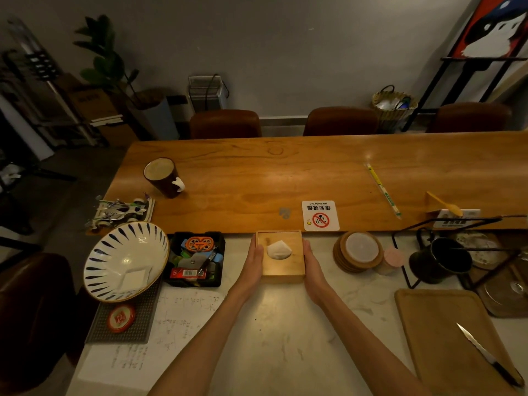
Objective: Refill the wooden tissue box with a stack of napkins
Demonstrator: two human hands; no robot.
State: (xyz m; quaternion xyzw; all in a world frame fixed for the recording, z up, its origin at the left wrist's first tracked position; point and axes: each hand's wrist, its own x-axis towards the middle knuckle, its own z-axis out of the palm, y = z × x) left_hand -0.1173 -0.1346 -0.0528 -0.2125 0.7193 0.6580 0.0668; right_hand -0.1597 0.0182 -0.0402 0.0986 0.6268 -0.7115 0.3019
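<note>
Head view: tissue box [281,268] between both hands [254,261] [312,261]

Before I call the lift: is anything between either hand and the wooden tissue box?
Nothing visible. The left hand lies against the left side of the wooden tissue box, the right hand against its right; black tray and coaster stack sit outside both hands.

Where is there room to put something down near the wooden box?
The pale counter in front of the wooden tissue box, between the two forearms, is bare. So is the wooden table between the mug and the chopsticks. Beside the box it's crowded: black tray left, coasters right.
</note>
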